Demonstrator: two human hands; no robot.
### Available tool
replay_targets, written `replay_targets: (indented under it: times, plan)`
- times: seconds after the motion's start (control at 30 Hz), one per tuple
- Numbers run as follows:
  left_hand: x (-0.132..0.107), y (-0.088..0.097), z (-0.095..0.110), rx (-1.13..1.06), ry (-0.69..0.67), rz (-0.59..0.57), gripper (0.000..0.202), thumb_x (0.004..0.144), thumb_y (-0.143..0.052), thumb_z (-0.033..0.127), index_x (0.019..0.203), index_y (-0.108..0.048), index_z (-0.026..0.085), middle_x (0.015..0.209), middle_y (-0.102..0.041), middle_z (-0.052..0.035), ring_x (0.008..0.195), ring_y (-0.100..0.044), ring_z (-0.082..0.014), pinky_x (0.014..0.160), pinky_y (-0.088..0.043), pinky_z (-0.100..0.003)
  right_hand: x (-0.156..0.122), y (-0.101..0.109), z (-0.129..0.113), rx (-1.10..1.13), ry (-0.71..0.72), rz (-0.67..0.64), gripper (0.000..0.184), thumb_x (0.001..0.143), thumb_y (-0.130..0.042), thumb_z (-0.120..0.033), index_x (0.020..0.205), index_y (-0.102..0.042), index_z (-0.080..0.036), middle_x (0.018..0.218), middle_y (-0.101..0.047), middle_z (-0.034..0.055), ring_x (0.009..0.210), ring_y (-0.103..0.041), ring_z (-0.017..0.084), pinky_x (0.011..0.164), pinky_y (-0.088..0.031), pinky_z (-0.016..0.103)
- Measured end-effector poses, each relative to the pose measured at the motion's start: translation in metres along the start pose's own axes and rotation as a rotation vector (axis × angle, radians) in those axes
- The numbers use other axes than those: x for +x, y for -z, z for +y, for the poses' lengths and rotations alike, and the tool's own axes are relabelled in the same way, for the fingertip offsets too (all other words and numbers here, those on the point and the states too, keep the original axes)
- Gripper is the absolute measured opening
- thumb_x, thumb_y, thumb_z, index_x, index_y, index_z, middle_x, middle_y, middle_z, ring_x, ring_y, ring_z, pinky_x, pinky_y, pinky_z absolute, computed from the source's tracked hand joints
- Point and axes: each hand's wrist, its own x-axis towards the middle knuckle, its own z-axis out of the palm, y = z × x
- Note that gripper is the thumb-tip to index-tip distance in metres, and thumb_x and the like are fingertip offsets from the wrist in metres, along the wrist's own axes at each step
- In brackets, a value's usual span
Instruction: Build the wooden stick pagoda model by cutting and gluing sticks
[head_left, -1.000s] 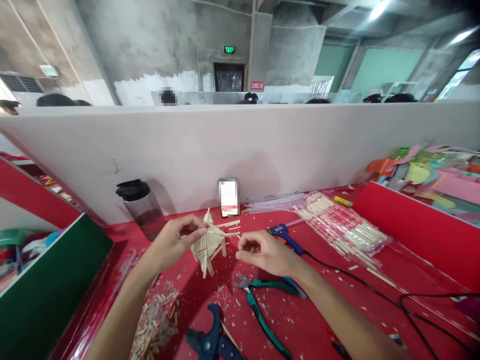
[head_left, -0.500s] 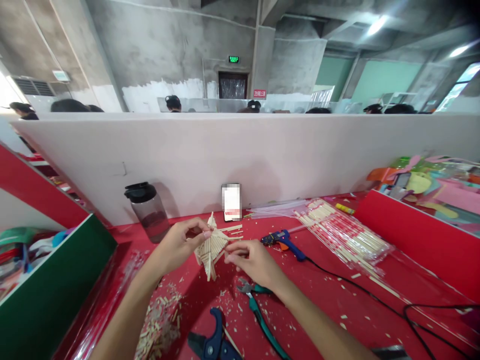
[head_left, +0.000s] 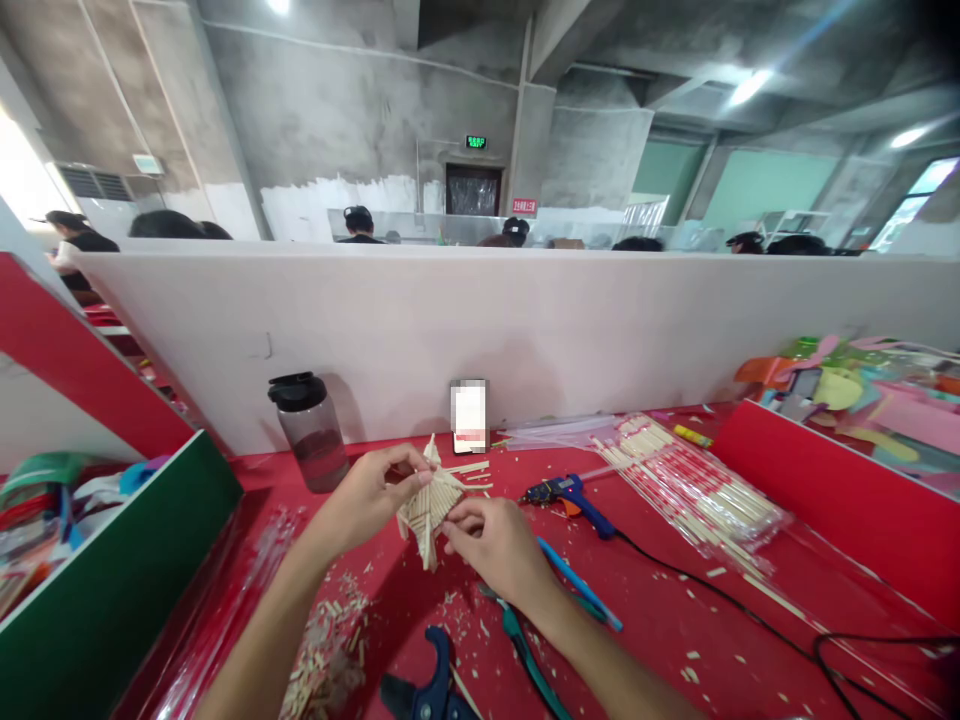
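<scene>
A small model of pale wooden sticks (head_left: 429,508), with a peaked top and pointed corners, is held up over the red table. My left hand (head_left: 379,495) pinches its upper left side between thumb and fingers. At its lower right edge, the closed fingers of my right hand (head_left: 487,545) grip the model; whether a small loose piece is also between them cannot be made out. Green-handled cutting pliers (head_left: 525,650) lie partly under my right forearm. Closer to me is a dark blue cutter (head_left: 435,680) with a curved jaw.
A blue glue gun (head_left: 570,492) with a black cord lies right of my hands, near a blue pen (head_left: 577,580). Bundled sticks (head_left: 690,480) are farther right. A phone (head_left: 470,418) and water bottle (head_left: 307,430) stand by the white partition (head_left: 390,330). Wood scraps (head_left: 326,650) litter the left.
My right hand has moved in slightly against the model's lower right edge. The blue pen, hidden before, shows beside my forearm. The whole view has shifted a little.
</scene>
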Motion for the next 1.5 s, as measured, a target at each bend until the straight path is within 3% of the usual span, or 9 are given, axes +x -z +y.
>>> replay_targets:
  times: [0.17,0.43,0.63,0.77,0.9,1.03,1.13,1.27,1.5]
  plan:
    - [0.0,0.0,-0.001,-0.016,0.004,0.001,0.023,0.093,-0.058,0.039,0.086,-0.063,0.018,0.089,-0.068,-0.0037,0.075,-0.058,-0.0157,0.068,-0.043,-0.027,-0.001,-0.002,-0.001,0.031,0.001,-0.049,0.014,0.084,-0.06,-0.018,0.075,-0.071,-0.016,0.064,-0.074,0.0038,0.058,-0.069,0.016,0.055,-0.045,0.02]
    - [0.0,0.0,-0.002,-0.002,0.005,-0.009,0.025,0.093,-0.057,0.041,0.087,-0.062,0.017,0.086,-0.067,-0.0033,0.072,-0.055,-0.0148,0.066,-0.041,-0.027,-0.025,0.03,0.008,0.116,-0.04,-0.85,0.012,0.078,-0.076,-0.027,0.085,-0.077,-0.017,0.07,-0.072,-0.0006,0.062,-0.064,0.011,0.06,-0.046,0.018]
    - [-0.001,0.001,0.001,0.016,-0.006,0.002,0.024,0.093,-0.057,0.039,0.087,-0.064,0.017,0.092,-0.071,-0.0051,0.076,-0.06,-0.0164,0.068,-0.045,-0.028,-0.013,0.07,0.006,-0.158,0.051,-0.455,0.007,0.083,-0.07,-0.019,0.08,-0.076,-0.022,0.076,-0.077,0.0009,0.07,-0.069,0.016,0.065,-0.047,0.023]
    - [-0.001,0.002,-0.001,0.004,-0.001,-0.005,0.022,0.092,-0.06,0.039,0.088,-0.066,0.018,0.098,-0.073,-0.006,0.086,-0.065,-0.0191,0.075,-0.048,-0.029,0.003,0.079,0.013,-0.579,0.09,-0.16,0.031,0.089,-0.069,-0.041,0.067,-0.07,-0.019,0.062,-0.071,0.0028,0.059,-0.063,0.018,0.057,-0.035,0.025]
    - [-0.001,0.003,-0.007,-0.017,-0.012,-0.011,0.018,0.091,-0.062,0.035,0.09,-0.067,0.019,0.1,-0.073,-0.0061,0.092,-0.065,-0.02,0.08,-0.049,-0.031,0.006,0.08,0.019,-0.763,0.118,-0.232,0.034,0.094,-0.063,-0.032,0.063,-0.071,-0.019,0.064,-0.073,0.0064,0.066,-0.068,0.021,0.061,-0.034,0.027]
    - [-0.001,0.005,-0.006,0.0,-0.026,-0.017,0.015,0.09,-0.063,0.033,0.087,-0.068,0.02,0.106,-0.071,-0.0069,0.099,-0.064,-0.021,0.085,-0.049,-0.032,0.0,0.086,0.013,-0.863,0.125,-0.341,0.028,0.084,-0.06,-0.005,0.095,-0.076,-0.025,0.086,-0.079,0.0049,0.082,-0.071,0.023,0.064,-0.035,0.026]
    - [-0.002,0.008,-0.001,0.04,-0.028,-0.003,0.017,0.09,-0.062,0.034,0.083,-0.068,0.019,0.112,-0.068,-0.0078,0.102,-0.064,-0.0212,0.085,-0.049,-0.032,-0.002,0.092,0.001,-0.865,0.124,-0.272,0.009,0.084,-0.069,-0.017,0.081,-0.074,-0.023,0.076,-0.076,0.0043,0.072,-0.068,0.022,0.059,-0.031,0.027]
    - [-0.004,0.012,0.011,0.157,-0.055,0.04,0.018,0.091,-0.061,0.035,0.082,-0.069,0.021,0.114,-0.065,-0.0067,0.096,-0.063,-0.0195,0.08,-0.049,-0.031,-0.003,0.092,-0.02,-0.754,0.146,-0.101,0.041,0.096,-0.058,-0.035,0.058,-0.063,-0.02,0.056,-0.066,0.0043,0.053,-0.058,0.017,0.055,-0.028,0.029]
    - [-0.008,0.004,0.033,0.21,-0.145,0.001,0.021,0.095,-0.058,0.037,0.087,-0.072,0.024,0.113,-0.062,-0.0077,0.104,-0.058,-0.0218,0.081,-0.049,-0.03,-0.011,0.067,-0.045,-0.233,0.314,-0.017,0.021,0.094,-0.06,-0.025,0.114,-0.066,-0.029,0.101,-0.076,0.0011,0.086,-0.069,0.018,0.073,-0.049,0.026]
